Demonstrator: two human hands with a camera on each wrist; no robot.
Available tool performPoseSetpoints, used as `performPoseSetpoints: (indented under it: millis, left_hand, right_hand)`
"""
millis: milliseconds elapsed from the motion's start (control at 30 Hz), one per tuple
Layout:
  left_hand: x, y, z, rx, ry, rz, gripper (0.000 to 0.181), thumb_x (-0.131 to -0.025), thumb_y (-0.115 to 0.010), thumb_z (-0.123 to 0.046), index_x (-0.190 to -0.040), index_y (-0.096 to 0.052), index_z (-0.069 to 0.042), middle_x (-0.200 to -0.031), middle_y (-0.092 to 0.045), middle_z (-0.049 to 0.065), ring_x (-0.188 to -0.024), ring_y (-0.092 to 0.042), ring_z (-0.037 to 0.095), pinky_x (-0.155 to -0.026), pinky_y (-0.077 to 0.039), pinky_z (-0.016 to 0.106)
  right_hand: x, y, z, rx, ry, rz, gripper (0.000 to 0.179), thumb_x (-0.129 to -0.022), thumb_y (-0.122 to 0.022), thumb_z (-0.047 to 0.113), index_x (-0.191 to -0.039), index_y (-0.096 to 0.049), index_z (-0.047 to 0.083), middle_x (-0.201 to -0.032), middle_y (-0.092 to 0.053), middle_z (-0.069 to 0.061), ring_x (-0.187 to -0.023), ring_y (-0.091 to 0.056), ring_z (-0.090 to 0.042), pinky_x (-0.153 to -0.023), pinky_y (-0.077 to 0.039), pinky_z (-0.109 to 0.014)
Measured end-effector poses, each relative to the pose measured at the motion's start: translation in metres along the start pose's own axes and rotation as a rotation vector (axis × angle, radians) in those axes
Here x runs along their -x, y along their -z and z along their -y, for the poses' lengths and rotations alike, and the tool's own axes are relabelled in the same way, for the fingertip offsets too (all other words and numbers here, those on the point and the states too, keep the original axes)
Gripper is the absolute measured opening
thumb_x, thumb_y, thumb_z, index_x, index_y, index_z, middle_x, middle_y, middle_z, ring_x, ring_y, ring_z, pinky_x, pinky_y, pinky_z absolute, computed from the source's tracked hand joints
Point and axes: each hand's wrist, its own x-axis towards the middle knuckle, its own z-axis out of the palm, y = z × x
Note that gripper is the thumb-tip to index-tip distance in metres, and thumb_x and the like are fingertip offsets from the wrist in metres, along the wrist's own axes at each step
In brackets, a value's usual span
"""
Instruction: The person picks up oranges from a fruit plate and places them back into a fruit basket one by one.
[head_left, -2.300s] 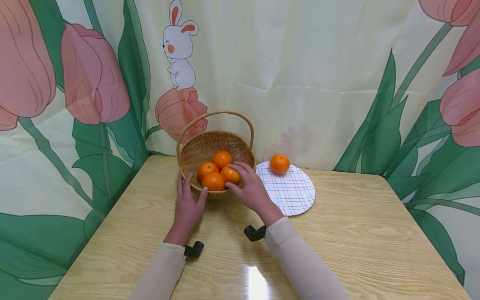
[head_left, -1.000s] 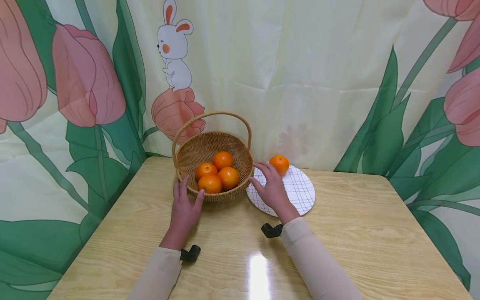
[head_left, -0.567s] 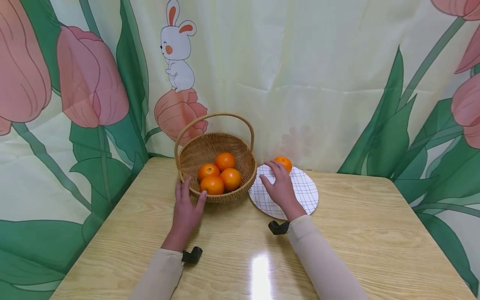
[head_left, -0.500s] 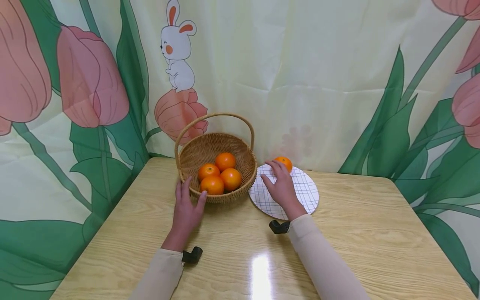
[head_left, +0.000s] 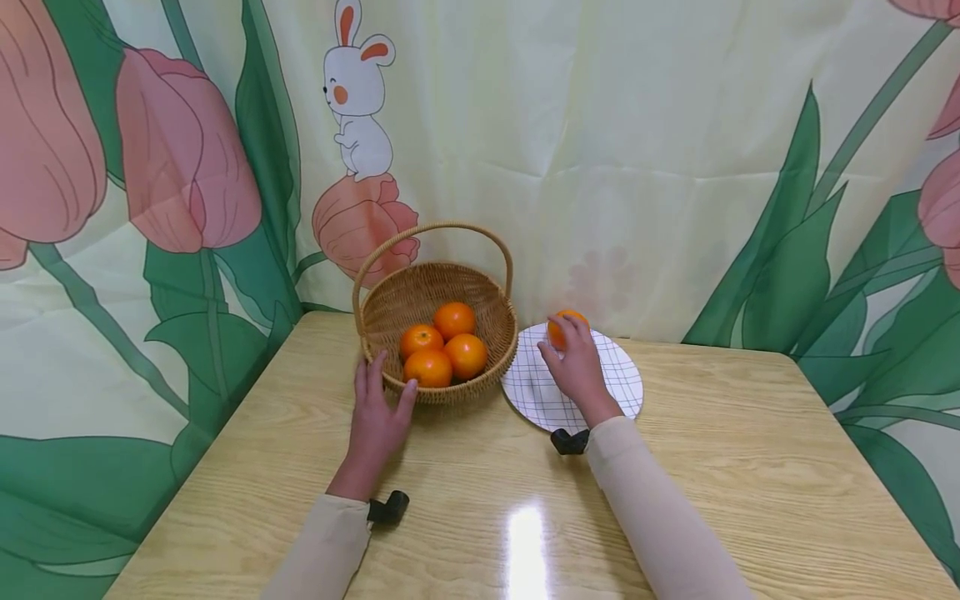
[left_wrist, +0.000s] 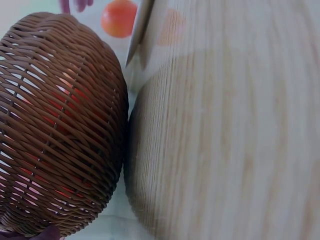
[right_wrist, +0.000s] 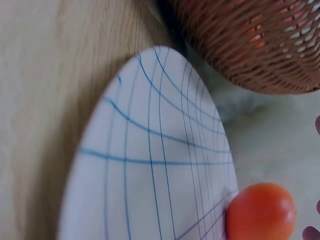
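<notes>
A wicker basket (head_left: 435,279) with an arched handle stands at the back of the table, several oranges (head_left: 428,367) inside it. My left hand (head_left: 378,421) rests against the basket's front left rim, thumb and fingers spread and fairly straight. To the basket's right lies a round white plate (head_left: 536,392) with blue grid lines. One orange (right_wrist: 261,212) sits at the plate's far edge. My right hand (head_left: 577,367) is over the plate, its fingers partly covering that orange in the head view. In the right wrist view, the visible fingertips (right_wrist: 311,233) appear apart from the orange.
A wooden table (head_left: 450,517) spreads out in front of both forearms. Behind it hangs a curtain (head_left: 645,167) printed with tulips and a rabbit. Black wrist cameras (head_left: 388,507) sit at both cuffs.
My right hand has left the oranges in the basket and moved right, over the plate and up to the lone orange. The left hand has stayed at the basket rim.
</notes>
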Motion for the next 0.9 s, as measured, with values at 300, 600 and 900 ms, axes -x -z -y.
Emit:
performPoseSetpoints:
  millis: [300, 600, 900]
  left_hand:
    - [-0.002, 0.001, -0.001, -0.001, -0.002, -0.010, 0.069, -0.095, -0.056, -0.048, -0.150, -0.026, -0.018, -0.159, -0.010, 0.023, -0.133, -0.036, 0.051, -0.100, -0.038, 0.067]
    - [-0.002, 0.001, -0.002, -0.002, 0.005, -0.001, 0.070, -0.095, -0.055, -0.048, -0.151, -0.026, -0.018, -0.160, -0.010, 0.022, -0.135, -0.035, 0.051, -0.100, -0.037, 0.067]
    - [0.002, 0.000, -0.001, -0.002, 0.018, -0.008, 0.070, -0.094, -0.057, -0.048, -0.151, -0.026, -0.020, -0.160, -0.010, 0.020, -0.134, -0.036, 0.050, -0.101, -0.038, 0.066]
  right_hand:
    - [-0.011, 0.004, -0.004, 0.013, -0.085, 0.040, 0.050, -0.090, -0.069, 0.021, -0.135, -0.051, 0.009, -0.146, -0.036, -0.021, -0.129, -0.042, -0.043, -0.105, -0.041, -0.056]
    - [-0.017, 0.005, -0.013, 0.017, -0.141, 0.104, 0.056, -0.091, -0.068, 0.025, -0.141, -0.045, 0.013, -0.152, -0.028, -0.020, -0.133, -0.035, -0.044, -0.107, -0.037, -0.058]
    - [-0.021, 0.002, -0.024, 0.078, -0.184, 0.159, 0.060, -0.091, -0.068, 0.027, -0.143, -0.041, 0.014, -0.157, -0.020, -0.021, -0.139, -0.026, -0.045, -0.109, -0.032, -0.062]
